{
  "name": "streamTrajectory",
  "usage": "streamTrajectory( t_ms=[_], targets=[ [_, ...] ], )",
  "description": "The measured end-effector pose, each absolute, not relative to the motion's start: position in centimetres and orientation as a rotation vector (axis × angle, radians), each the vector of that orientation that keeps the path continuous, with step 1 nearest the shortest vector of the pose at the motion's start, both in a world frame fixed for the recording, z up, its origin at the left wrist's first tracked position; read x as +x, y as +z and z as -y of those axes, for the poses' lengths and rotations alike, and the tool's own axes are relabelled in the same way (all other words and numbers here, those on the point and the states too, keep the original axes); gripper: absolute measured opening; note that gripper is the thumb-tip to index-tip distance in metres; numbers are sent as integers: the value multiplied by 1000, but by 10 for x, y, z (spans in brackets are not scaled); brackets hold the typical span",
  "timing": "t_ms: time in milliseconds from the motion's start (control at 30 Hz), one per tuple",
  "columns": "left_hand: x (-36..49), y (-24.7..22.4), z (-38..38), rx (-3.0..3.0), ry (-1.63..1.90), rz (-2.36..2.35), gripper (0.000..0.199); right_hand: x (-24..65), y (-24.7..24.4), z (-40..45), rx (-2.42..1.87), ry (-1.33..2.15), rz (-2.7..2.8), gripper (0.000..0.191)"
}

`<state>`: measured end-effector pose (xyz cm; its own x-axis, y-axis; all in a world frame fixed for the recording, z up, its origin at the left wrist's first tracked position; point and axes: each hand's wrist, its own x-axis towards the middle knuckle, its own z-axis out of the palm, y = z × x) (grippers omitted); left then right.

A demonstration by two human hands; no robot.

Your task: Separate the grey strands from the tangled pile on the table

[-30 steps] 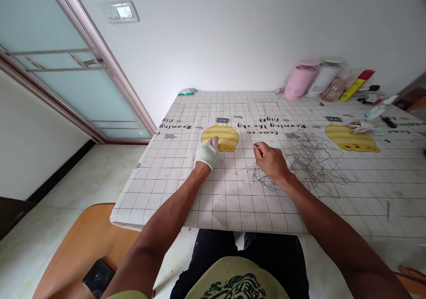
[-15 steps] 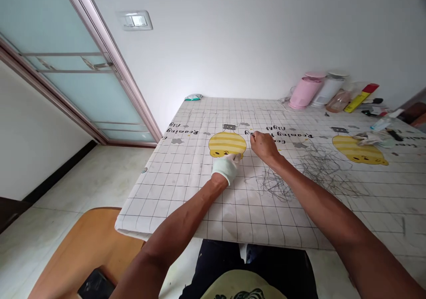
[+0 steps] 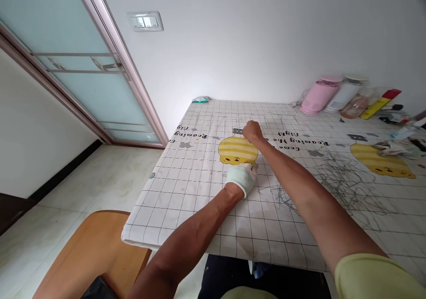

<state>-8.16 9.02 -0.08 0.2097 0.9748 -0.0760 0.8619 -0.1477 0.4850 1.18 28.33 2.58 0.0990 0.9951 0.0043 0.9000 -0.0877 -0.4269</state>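
Note:
My left hand (image 3: 242, 175), in a pale whitish-green glove, is curled low on the white checked tablecloth (image 3: 186, 197), at the lower edge of a yellow striped bear print (image 3: 238, 150). Its fingertips are mostly hidden, and whatever they pinch does not show. My bare right hand (image 3: 252, 131) is closed in a fist just beyond it, above the print's upper right side. Anything inside that fist is too small or hidden to name. To the right of my hands, a tangle of thin dark strands or lines (image 3: 342, 179) spreads over the cloth, partly behind my right forearm.
Along the wall stand a pink cylinder (image 3: 320, 96), a white cylinder (image 3: 346, 94) and a yellow-red box (image 3: 379, 104). A crumpled glove-like cloth (image 3: 392, 148) lies at right. A small green-white packet (image 3: 201, 99) sits at the far left corner. A wooden chair (image 3: 96, 245) is at lower left.
My right hand has moved away from me and a little left, over the print's far side. The left glove stays near the print's lower edge. The whole view has shifted slightly.

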Motion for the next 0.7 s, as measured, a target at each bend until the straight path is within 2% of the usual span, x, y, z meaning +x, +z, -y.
streamTrajectory(
  t_ms=[467,700],
  targets=[
    [-78,2,-87,2069,348,-1657,52,-19,14,-331,-2119,456,1754,23],
    [-78,2,-89,2073,347,-1673,49,-13,20,-311,-2088,488,1741,32]
  ],
)
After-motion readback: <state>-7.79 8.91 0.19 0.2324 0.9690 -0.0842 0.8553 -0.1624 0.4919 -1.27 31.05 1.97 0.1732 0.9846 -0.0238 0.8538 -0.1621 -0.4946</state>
